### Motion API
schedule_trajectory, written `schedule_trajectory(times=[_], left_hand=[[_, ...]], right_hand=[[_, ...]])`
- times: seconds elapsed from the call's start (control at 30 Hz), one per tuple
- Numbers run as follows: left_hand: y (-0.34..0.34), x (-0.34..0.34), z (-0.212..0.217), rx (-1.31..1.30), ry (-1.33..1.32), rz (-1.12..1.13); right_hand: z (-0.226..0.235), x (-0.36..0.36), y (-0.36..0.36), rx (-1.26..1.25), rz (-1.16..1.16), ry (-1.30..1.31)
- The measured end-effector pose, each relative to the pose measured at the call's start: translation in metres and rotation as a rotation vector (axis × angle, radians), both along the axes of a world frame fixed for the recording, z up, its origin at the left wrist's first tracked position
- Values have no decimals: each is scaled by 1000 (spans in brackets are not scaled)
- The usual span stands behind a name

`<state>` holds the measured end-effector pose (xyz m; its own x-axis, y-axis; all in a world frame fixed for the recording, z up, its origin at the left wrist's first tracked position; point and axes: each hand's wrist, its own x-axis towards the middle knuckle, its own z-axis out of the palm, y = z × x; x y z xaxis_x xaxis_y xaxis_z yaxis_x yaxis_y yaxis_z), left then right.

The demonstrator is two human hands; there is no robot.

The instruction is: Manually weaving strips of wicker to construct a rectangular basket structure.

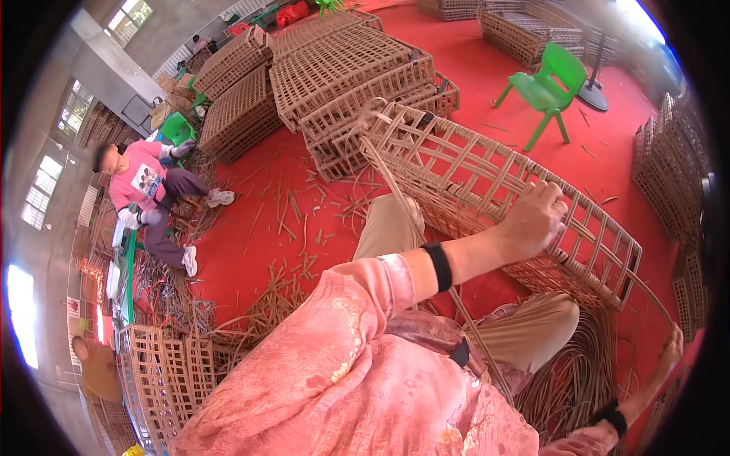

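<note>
A long, open-lattice wicker basket (582, 283) rests slanting in front of my knees. My left hand (532, 216) is closed at its upper lattice, fingers curled around a strand there. Out to the far right, my right hand (671, 346) is closed on a long brown wicker strip (652, 292). That strip bends from the basket's right end down to my fingers. Loose strands stick up at the basket's far left end. Another long strip (471, 325) slants across my lap beneath my left forearm.
Stacked wicker baskets (342, 68) stand beyond. A green chair (549, 87) is at the upper right. A coiled bundle of strips (574, 372) lies beside my right leg. Offcuts litter the red floor (251, 251). Another person (144, 182) in pink sits at the left.
</note>
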<state>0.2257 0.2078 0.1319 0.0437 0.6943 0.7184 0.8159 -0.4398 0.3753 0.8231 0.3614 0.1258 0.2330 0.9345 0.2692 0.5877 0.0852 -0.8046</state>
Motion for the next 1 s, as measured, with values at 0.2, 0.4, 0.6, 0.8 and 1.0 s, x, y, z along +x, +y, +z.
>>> schedule_trajectory(times=[0.2, 0.4, 0.6, 0.8, 1.0], left_hand=[[-9, -12, -1, 80, 43, 105], [-9, -32, 2, 25, -44, 84], [-63, -209, 32, 26, 21, 589], [-104, -308, 39, -342, 295, 426], [-82, -338, 49, -476, 375, 292]], right_hand=[[-1, 118, 23, -140, 48, 51], [-55, 115, 10, -255, -2, 98], [-69, 93, -11, -310, -65, 149], [-75, 87, -8, -226, -34, 266], [-76, 91, -11, -287, -150, 179]])
